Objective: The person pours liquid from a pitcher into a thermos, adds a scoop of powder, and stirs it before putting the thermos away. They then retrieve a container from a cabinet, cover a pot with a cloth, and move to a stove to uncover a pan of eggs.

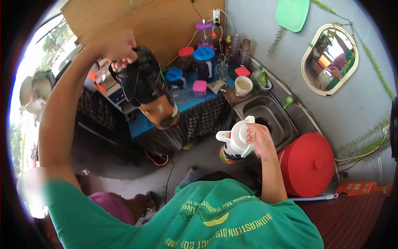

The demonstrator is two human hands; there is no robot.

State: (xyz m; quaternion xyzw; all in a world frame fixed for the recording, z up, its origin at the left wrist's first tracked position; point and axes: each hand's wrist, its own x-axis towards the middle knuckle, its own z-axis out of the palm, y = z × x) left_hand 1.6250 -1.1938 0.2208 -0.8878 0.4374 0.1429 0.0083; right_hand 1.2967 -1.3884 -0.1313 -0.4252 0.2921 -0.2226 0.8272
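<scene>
My left hand point(123, 53) is raised and closed round the carrying handle of a large black thermos jug point(147, 83). The jug hangs tilted in front of the counter, its shiny lower body reflecting brown. On the right, my right hand point(260, 139) grips the handle of a white thermos flask point(239, 137) with a patterned lower body. That flask is held in the air, close to the steel sink point(282, 120). Part of my right fingers is hidden behind the handle.
On the blue-topped counter point(143, 126) stand blue-lidded jugs point(204, 62), a pink container point(200, 88) and a blender. A white tub point(243, 86) stands by the sink. A big red lidded bucket point(306, 166) is at right. Another person's leg point(141, 203) shows below left; a cord crosses the floor.
</scene>
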